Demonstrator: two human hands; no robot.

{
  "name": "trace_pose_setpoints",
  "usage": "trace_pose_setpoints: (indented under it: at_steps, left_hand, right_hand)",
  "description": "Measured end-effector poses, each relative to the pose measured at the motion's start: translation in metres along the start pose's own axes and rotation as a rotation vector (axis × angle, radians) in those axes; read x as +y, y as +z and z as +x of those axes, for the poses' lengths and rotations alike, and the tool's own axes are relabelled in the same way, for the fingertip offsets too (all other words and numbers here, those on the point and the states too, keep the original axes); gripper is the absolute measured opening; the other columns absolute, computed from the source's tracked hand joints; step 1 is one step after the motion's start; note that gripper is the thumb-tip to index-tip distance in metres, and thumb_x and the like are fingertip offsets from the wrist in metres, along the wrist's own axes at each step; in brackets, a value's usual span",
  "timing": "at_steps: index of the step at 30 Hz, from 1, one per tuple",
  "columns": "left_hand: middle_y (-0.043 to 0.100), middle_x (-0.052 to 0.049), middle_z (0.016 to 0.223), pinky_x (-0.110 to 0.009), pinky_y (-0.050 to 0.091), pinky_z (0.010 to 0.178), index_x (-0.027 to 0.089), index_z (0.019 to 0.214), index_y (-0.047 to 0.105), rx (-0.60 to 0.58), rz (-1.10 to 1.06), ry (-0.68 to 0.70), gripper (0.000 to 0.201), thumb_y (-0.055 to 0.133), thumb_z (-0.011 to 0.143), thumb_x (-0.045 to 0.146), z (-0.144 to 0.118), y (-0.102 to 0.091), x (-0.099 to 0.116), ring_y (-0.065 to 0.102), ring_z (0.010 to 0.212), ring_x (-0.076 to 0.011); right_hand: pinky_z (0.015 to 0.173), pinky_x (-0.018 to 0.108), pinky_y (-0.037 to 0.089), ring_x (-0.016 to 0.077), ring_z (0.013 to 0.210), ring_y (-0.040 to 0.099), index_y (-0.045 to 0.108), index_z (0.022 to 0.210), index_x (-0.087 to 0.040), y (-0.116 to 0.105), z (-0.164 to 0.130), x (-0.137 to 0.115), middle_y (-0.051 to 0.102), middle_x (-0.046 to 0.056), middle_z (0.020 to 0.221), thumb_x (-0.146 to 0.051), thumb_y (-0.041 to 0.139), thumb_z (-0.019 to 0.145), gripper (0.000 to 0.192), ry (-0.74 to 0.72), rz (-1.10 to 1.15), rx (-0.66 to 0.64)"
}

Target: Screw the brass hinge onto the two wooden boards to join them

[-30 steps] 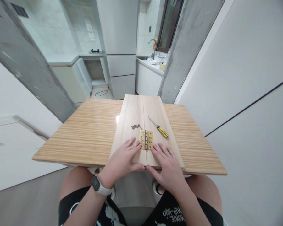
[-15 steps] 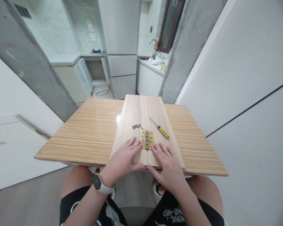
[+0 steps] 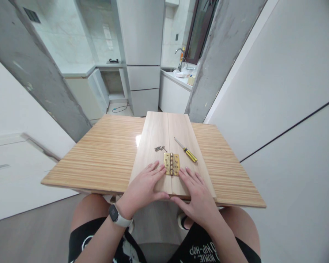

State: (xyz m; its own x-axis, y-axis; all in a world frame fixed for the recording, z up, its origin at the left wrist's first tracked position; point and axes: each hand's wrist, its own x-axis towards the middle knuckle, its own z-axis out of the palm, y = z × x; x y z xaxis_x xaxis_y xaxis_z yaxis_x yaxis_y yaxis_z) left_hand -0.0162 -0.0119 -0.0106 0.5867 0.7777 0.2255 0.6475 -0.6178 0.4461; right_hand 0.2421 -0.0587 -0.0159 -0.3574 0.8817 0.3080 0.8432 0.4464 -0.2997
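A brass hinge (image 3: 168,164) lies opened flat across the seam of two pale wooden boards (image 3: 156,126), which sit side by side. My left hand (image 3: 145,184) rests on the left board, fingers stretched out, fingertips at the hinge's left leaf and thumb along the near edge. On the right board lies my right hand (image 3: 196,191), fingers spread, its index fingertip by the hinge's right leaf and its thumb at the near edge. Several screws (image 3: 160,148) are in a small pile just beyond the hinge. A yellow and black screwdriver (image 3: 190,153) lies on the right board.
Under the boards is a striped wooden table (image 3: 98,157), its near edge above my knees. Beyond it stand a fridge (image 3: 144,76), a counter with a sink (image 3: 168,69) and an open cabinet (image 3: 113,86). A white panel (image 3: 296,109) rises at the right.
The whole view has shifted slightly, with the table a little lower in the picture. My hands, the hinge, the screws and the screwdriver keep their places on the boards.
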Motion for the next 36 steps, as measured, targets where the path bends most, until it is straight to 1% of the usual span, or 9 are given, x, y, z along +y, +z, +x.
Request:
trace_pose_setpoints:
  at_steps: [3,7,9,12,16,21,28,32,36]
  left_hand:
    - [0.043,-0.014,0.168,-0.055,0.032,0.132,0.024,0.162,0.043,0.007,-0.043,-0.008,0.105,0.084,0.076,0.067,-0.001,-0.002,0.000,0.032,0.160,-0.0336]
    - [0.039,-0.014,0.170,-0.054,0.033,0.132,0.025,0.165,0.036,0.037,-0.100,-0.040,0.103,0.081,0.081,0.065,-0.003,-0.004,0.000,0.035,0.159,-0.0323]
    - [0.040,-0.014,0.170,-0.052,0.034,0.132,0.025,0.166,0.034,0.055,-0.122,-0.059,0.099,0.078,0.086,0.061,-0.004,-0.004,-0.001,0.037,0.158,-0.0311]
    - [0.041,-0.014,0.169,-0.051,0.036,0.131,0.025,0.166,0.035,0.089,-0.159,-0.081,0.093,0.076,0.089,0.059,-0.006,-0.002,-0.002,0.040,0.157,-0.0312]
    - [0.047,-0.015,0.165,-0.052,0.039,0.129,0.025,0.163,0.040,0.135,-0.217,-0.106,0.088,0.076,0.090,0.057,-0.006,-0.003,-0.002,0.045,0.153,-0.0323]
    - [0.053,-0.014,0.161,-0.051,0.042,0.127,0.024,0.159,0.046,0.168,-0.276,-0.122,0.081,0.078,0.090,0.053,-0.006,-0.007,-0.002,0.050,0.149,-0.0319]
    - [0.064,-0.013,0.147,-0.050,0.048,0.120,0.023,0.143,0.060,0.281,-0.349,-0.155,0.045,0.068,0.100,0.033,0.000,-0.016,0.001,0.060,0.138,-0.0281]
    - [0.071,-0.010,0.127,-0.047,0.056,0.106,0.022,0.127,0.067,0.394,-0.280,-0.176,0.029,0.067,0.098,0.024,0.022,-0.031,0.007,0.067,0.118,-0.0260]
    - [0.072,-0.008,0.112,-0.043,0.056,0.097,0.020,0.121,0.067,0.443,-0.198,-0.126,0.026,0.069,0.095,0.015,0.053,-0.045,0.015,0.067,0.107,-0.0249]
  right_hand:
    - [0.121,0.055,0.042,0.0362,0.147,0.050,0.055,0.150,-0.016,-0.014,0.020,-0.002,0.058,0.018,0.155,-0.054,0.068,0.095,0.068,0.059,0.047,0.082]
    - [0.100,0.043,0.053,0.0286,0.111,0.068,0.071,0.108,-0.020,-0.025,0.077,-0.007,0.072,0.014,0.116,-0.039,0.060,0.101,0.023,0.139,0.109,0.125]
    - [0.094,0.040,0.053,0.0257,0.100,0.068,0.071,0.096,-0.019,-0.023,0.111,-0.006,0.071,0.012,0.106,-0.035,0.060,0.100,0.020,0.174,0.074,0.064]
    - [0.094,0.036,0.049,0.0258,0.105,0.067,0.072,0.095,-0.017,-0.014,0.153,-0.004,0.072,0.013,0.108,-0.033,0.060,0.099,0.020,0.221,-0.054,-0.080]
    - [0.084,0.034,0.048,0.0269,0.098,0.070,0.076,0.090,-0.014,0.003,0.184,-0.002,0.075,0.018,0.103,-0.025,0.061,0.095,0.019,0.240,-0.122,-0.208]
    - [0.074,0.034,0.046,0.0272,0.086,0.072,0.076,0.084,-0.012,0.006,0.194,0.002,0.078,0.021,0.093,-0.013,0.059,0.089,0.017,0.263,-0.110,-0.243]
    - [0.068,0.028,0.046,0.0181,0.077,0.068,0.066,0.082,-0.019,-0.035,0.178,0.017,0.076,0.005,0.084,-0.017,0.063,0.086,0.006,0.223,0.053,-0.117]
    - [0.063,0.027,0.044,0.0152,0.068,0.064,0.063,0.079,-0.021,-0.048,0.159,0.010,0.070,0.000,0.073,-0.017,0.065,0.083,0.006,0.116,0.306,-0.070]
    - [0.067,0.027,0.044,0.0154,0.071,0.064,0.069,0.082,-0.021,-0.059,0.149,-0.005,0.072,0.000,0.076,-0.015,0.062,0.088,0.011,0.021,0.376,-0.128]
